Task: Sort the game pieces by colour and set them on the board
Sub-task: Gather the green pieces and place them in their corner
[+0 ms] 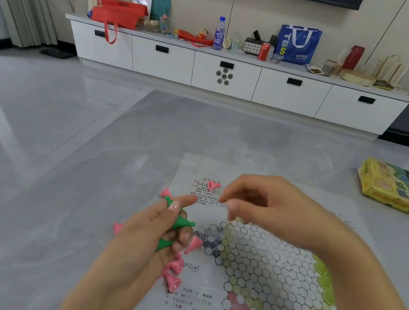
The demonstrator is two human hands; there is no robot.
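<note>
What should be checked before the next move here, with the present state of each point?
1. Left hand grips green pieces: ok.
2. That hand holds one colour only: ok, only green shows in it.
3. Right hand free to take a piece: cannot tell, its fingertips are blurred.
4. Board sheet lies flat within reach: ok.
5. Pink pieces sorted and set on the grid: not ok, they lie scattered beside it, one pink piece on the printed text.
6. Green corner of the grid free: cannot tell, the right forearm covers that side.
</note>
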